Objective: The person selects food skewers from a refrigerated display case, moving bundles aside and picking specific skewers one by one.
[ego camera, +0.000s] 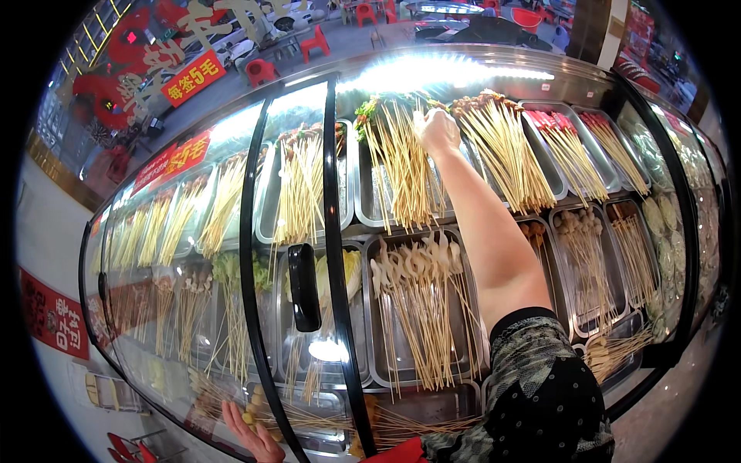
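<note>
My right hand (pixel 438 128) reaches into the refrigerated glass display case, its fingers curled at the food ends of skewers with green leaves (pixel 399 168) in a steel tray (pixel 362 202). The fingertips are hidden, so whether they grip a skewer cannot be told. Right beside it lies a thick bundle of meat skewers (pixel 512 150). Below my forearm, skewers of pale, curled food (pixel 417 289) fill another steel tray (pixel 376 347). My left hand (pixel 250 434) is low on the left, fingers apart, against or close to the glass sliding door (pixel 231 347), holding nothing.
A black door handle (pixel 304 287) and black frame bars (pixel 331 202) stand left of the opening. Farther right are trays of red-topped skewers (pixel 564 144) and mushroom-like skewers (pixel 584 249). A bright light strip (pixel 463 72) runs along the back. Red stools (pixel 315 45) stand outside.
</note>
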Motion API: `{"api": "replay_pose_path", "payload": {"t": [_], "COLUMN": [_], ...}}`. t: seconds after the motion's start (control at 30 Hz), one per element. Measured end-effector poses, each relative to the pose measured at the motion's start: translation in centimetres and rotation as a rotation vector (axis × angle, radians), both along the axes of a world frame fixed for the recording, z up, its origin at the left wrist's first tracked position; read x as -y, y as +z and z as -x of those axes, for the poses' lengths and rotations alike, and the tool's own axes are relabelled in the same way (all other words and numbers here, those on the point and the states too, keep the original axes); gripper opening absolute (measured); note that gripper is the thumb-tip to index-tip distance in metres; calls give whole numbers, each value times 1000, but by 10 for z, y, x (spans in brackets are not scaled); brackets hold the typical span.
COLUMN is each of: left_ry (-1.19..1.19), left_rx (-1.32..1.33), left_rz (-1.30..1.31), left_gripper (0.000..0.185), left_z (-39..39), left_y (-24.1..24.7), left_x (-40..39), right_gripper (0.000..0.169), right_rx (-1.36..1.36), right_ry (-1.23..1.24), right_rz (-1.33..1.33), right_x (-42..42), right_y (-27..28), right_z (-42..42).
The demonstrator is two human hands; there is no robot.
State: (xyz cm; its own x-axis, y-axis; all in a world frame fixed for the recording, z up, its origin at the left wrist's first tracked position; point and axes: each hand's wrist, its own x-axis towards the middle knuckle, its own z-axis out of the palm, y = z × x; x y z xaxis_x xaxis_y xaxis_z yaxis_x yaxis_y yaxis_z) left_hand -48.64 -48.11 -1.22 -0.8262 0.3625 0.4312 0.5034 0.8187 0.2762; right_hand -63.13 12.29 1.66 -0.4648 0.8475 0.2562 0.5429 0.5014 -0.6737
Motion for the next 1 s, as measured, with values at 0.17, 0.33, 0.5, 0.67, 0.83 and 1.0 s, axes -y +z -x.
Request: {"api": "replay_pose_path", "payload": {"t": [0.17,0.33,0.5,0.67,0.83,1.0], "left_ry": [-5,-30,-11,-3,-25,-28], "left_rx": [0,-13,-11,-9,-26,-41], "left_rz": [9,1,-1,7,-14,-5], "left_gripper": [66,66,66,66,64,63], "left_z": [-2,2,0,-1,-1,1], "left_y": [0,-3,-3,-5,-3,-3], "left_x": [2,3,4,5,4,4], "right_gripper": [26,28,21,22,18,14], "right_rx": [-65,233,224,26,-199,-34], "right_ry": [-78,-26,-73,-120,-56,111], "right_rz": [-174,-131,-24,-102,-233,-98], "right_x": [-10,0,-8,-13,0,19], "right_y": [-11,-12,-17,-20,1,19], "right_z": [-31,-44,-38,-36,-40,-24]}}
